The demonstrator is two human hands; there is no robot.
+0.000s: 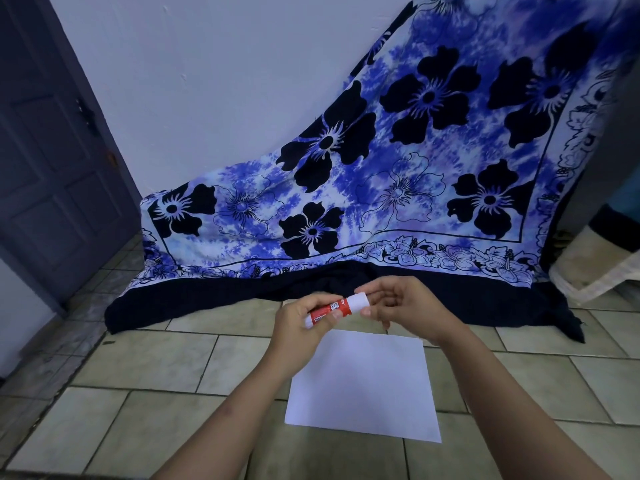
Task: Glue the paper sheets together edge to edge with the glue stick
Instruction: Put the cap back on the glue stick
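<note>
A red and white glue stick [337,309] is held level above the floor between both hands. My left hand [300,323] grips its red body and lower end. My right hand [400,304] pinches the white cap end with thumb and fingers. Below the hands a white paper sheet [363,386] lies flat on the tiled floor; I cannot tell whether it is one sheet or a stack.
A blue flowered cloth [398,168] hangs from the wall and spreads onto the tiles [145,362] just beyond the hands. A dark door [52,150] stands at the left. A pale basket-like object [595,271] sits at the right.
</note>
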